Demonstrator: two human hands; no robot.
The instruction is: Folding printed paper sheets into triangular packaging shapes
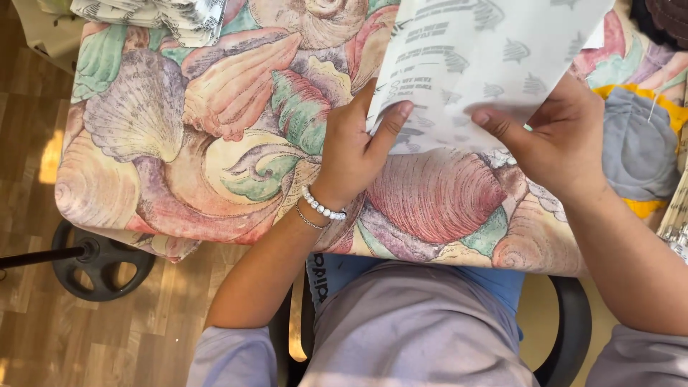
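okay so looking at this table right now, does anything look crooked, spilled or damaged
Nothing looks spilled or damaged. The white printed sheet sits at a slant because the left hand and right hand hold it up by its lower edge above the shell-patterned tablecloth. A folded grey and yellow cloth lies at the right edge.

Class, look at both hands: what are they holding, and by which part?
Both the left hand and right hand hold one printed paper sheet, pinching its lower edge.

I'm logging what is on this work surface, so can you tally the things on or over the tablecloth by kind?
White printed paper sheet, held by both hands: 1
Folded patterned fabric, top left: 1
Grey-and-yellow cloth item, right: 1
Dark brown item, top right corner: 1
Total: 4
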